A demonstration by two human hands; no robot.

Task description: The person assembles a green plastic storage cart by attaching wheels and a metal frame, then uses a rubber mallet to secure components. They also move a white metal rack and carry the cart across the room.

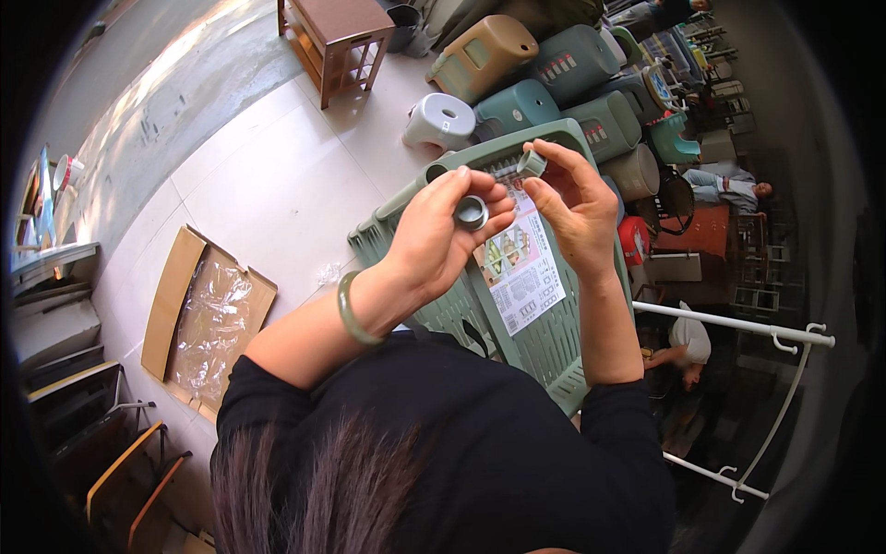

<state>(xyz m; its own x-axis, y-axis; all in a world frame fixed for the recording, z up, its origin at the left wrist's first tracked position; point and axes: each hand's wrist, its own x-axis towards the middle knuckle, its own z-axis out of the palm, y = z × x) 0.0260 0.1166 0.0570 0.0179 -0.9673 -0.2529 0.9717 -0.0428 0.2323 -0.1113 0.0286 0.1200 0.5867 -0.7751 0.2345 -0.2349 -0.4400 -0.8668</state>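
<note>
My left hand (441, 224) is cupped palm up, fingers curled around a small round grey-green plastic cap (471, 213). Between thumb and fingertips, my right hand (583, 210) pinches a similar small green cap (532, 164), raised a little to the right of the left fingers. Both hands are above green slatted plastic rack panels (558, 355), which lean close in front of me. A printed sheet with pictures (526, 291) lies on the panels, partly hidden by my hands.
An open cardboard box (168, 309) holding clear plastic wrap (217, 328) lies on the tiled floor at left. Plastic stools, among them a grey one (441, 120), crowd the far side. A brown wooden stand (337, 28) is behind. White metal rails (738, 325) run along the right.
</note>
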